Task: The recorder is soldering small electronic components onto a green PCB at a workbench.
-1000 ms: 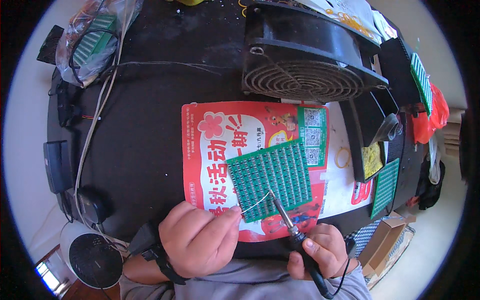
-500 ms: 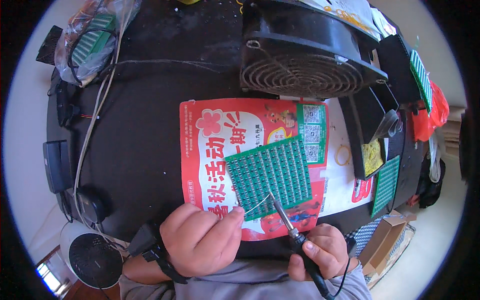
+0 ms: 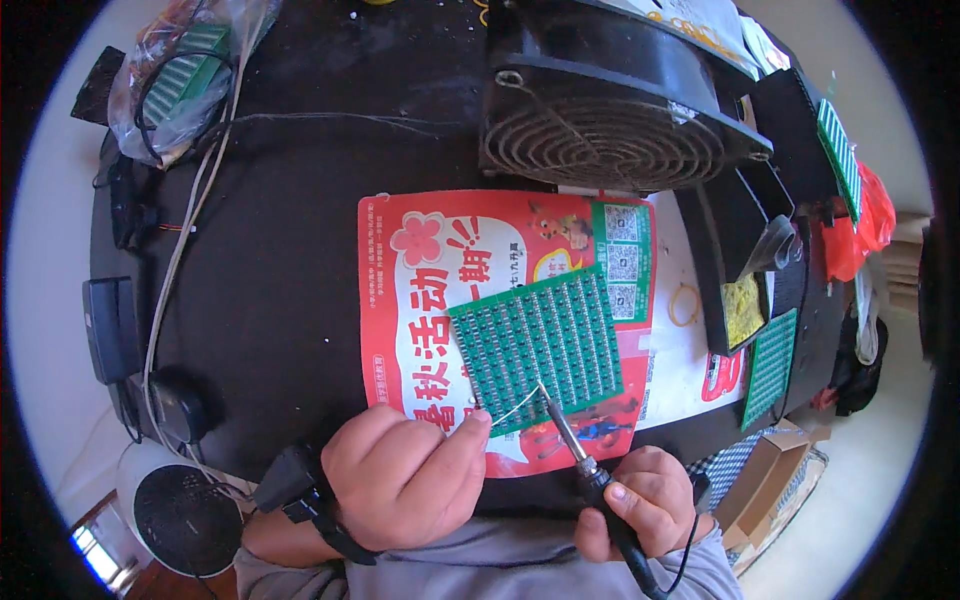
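A green circuit board (image 3: 545, 335) with rows of small parts lies tilted on a red and white printed sheet (image 3: 400, 300). My left hand (image 3: 405, 475) is closed at its lower left corner, pinching a thin strand of solder wire (image 3: 515, 408) that runs across the board. In my right hand (image 3: 645, 505) is a soldering iron (image 3: 568, 432), gripped by its black handle. The iron's tip meets the end of the solder wire, or nearly so, over the lower middle of the board. My left wrist wears a black strapped device (image 3: 300, 485).
A large black fan (image 3: 610, 140) stands behind the sheet. To the right are a black holder with a yellow sponge (image 3: 744, 310) and another green board (image 3: 771, 368). Cables (image 3: 185, 240) run down the left side, near a plastic bag (image 3: 150, 110) of boards. An open cardboard box (image 3: 770, 485) sits lower right.
Both hands keep their grips, and the iron tip and wire stay at nearly the same spot on the board. The whole view has shifted very slightly.
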`<action>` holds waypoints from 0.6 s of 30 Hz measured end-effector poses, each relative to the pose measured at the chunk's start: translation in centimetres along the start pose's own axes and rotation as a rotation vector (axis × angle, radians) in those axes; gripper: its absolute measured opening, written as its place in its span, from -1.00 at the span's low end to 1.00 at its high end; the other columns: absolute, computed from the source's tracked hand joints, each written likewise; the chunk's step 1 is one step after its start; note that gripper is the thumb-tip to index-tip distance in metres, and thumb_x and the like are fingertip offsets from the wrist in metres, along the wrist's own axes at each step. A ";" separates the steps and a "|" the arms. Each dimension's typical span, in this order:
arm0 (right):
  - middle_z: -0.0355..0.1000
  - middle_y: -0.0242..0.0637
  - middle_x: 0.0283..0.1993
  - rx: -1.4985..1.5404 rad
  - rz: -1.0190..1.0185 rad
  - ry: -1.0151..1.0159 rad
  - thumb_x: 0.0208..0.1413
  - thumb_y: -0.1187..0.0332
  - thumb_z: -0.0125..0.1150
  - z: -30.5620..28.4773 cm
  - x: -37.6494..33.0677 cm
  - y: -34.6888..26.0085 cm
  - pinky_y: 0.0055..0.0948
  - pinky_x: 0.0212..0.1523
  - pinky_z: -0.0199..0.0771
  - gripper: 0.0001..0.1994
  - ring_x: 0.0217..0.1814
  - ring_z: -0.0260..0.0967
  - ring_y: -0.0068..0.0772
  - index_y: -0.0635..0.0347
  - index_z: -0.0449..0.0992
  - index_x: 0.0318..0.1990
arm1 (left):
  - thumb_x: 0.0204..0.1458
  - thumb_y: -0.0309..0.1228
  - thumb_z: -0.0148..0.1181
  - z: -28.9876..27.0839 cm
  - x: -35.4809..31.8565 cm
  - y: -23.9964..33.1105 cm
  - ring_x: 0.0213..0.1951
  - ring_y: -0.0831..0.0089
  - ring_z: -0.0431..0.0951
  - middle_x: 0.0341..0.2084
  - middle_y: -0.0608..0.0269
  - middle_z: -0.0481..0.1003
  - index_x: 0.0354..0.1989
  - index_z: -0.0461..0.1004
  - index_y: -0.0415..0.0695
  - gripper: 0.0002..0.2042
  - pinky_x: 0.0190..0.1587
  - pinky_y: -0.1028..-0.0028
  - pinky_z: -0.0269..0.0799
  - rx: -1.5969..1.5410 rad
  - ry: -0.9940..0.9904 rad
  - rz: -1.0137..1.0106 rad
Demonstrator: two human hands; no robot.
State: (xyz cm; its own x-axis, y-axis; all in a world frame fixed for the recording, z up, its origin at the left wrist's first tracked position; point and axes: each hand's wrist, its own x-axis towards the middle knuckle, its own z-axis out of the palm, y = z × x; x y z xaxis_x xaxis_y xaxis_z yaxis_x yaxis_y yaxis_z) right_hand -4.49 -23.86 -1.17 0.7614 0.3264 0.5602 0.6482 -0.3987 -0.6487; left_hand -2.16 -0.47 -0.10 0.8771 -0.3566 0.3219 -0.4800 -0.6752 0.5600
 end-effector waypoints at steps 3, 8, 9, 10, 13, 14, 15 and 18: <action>0.31 -0.34 -0.59 0.003 -0.004 0.012 -0.29 0.48 0.31 0.1 0.1 0.2 -0.56 -0.67 0.29 -0.73 -0.64 0.25 -0.45 0.35 0.45 -0.35 | -0.29 -0.62 0.28 0.2 0.0 0.0 -0.71 0.37 0.31 -0.72 0.33 0.35 -0.39 0.54 -0.25 -0.80 -0.62 0.42 0.21 -0.007 0.021 -0.004; 0.31 -0.34 -0.58 0.005 -0.017 0.002 -0.29 0.47 0.31 0.0 -0.2 0.2 -0.56 -0.66 0.30 -0.73 -0.64 0.24 -0.46 0.33 0.46 -0.35 | -0.29 -0.62 0.27 0.2 -0.1 0.0 -0.71 0.37 0.31 -0.72 0.33 0.35 -0.40 0.54 -0.26 -0.81 -0.62 0.42 0.22 0.000 0.002 0.009; 0.32 -0.34 -0.58 0.001 -0.009 0.007 -0.29 0.47 0.31 -0.1 -0.4 0.1 -0.56 -0.66 0.30 -0.74 -0.63 0.25 -0.45 0.33 0.46 -0.35 | -0.29 -0.62 0.27 0.2 -0.1 0.0 -0.71 0.37 0.32 -0.72 0.32 0.35 -0.40 0.54 -0.26 -0.81 -0.62 0.42 0.22 -0.002 -0.002 0.009; 0.32 -0.34 -0.58 -0.004 0.000 0.012 -0.29 0.47 0.31 -0.1 -0.5 0.0 -0.55 -0.66 0.31 -0.74 -0.63 0.26 -0.45 0.32 0.46 -0.35 | -0.29 -0.62 0.27 0.2 0.0 0.1 -0.71 0.37 0.32 -0.72 0.32 0.36 -0.40 0.54 -0.26 -0.81 -0.62 0.42 0.22 -0.004 -0.007 0.010; 0.33 -0.34 -0.57 -0.031 -0.006 -0.015 -0.29 0.48 0.31 -0.1 0.4 0.1 -0.55 -0.66 0.31 -0.74 -0.63 0.27 -0.45 0.31 0.46 -0.35 | -0.28 -0.62 0.27 0.1 0.2 0.2 -0.70 0.38 0.33 -0.71 0.32 0.36 -0.39 0.53 -0.26 -0.81 -0.62 0.42 0.23 0.001 -0.022 0.009; 0.33 -0.33 -0.57 -0.038 -0.009 -0.022 -0.29 0.48 0.31 -0.2 0.6 0.1 -0.55 -0.66 0.32 -0.74 -0.63 0.27 -0.45 0.31 0.46 -0.35 | -0.28 -0.62 0.27 0.1 0.3 0.2 -0.70 0.38 0.33 -0.71 0.32 0.37 -0.39 0.53 -0.26 -0.80 -0.62 0.42 0.23 0.004 -0.027 0.009; 0.33 -0.33 -0.57 -0.031 -0.011 -0.022 -0.29 0.48 0.31 -0.1 0.4 0.1 -0.55 -0.65 0.32 -0.74 -0.63 0.27 -0.45 0.31 0.46 -0.36 | -0.28 -0.61 0.27 0.1 0.2 0.1 -0.70 0.38 0.34 -0.71 0.32 0.37 -0.39 0.53 -0.26 -0.80 -0.62 0.42 0.24 0.007 -0.030 0.010; 0.33 -0.33 -0.57 0.005 -0.006 -0.002 -0.29 0.48 0.31 0.1 -0.2 0.2 -0.55 -0.66 0.32 -0.74 -0.63 0.27 -0.44 0.32 0.46 -0.35 | -0.28 -0.61 0.27 0.2 0.0 0.0 -0.70 0.38 0.34 -0.70 0.32 0.38 -0.39 0.53 -0.27 -0.81 -0.61 0.43 0.25 0.012 -0.036 0.016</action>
State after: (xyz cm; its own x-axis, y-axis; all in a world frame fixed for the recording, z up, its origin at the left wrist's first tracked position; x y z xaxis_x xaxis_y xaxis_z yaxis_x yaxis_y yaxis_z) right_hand -4.45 -23.96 -1.43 0.7574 0.3306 0.5631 0.6529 -0.3921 -0.6480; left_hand -2.16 -0.58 -0.26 0.8692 -0.3905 0.3033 -0.4944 -0.6770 0.5453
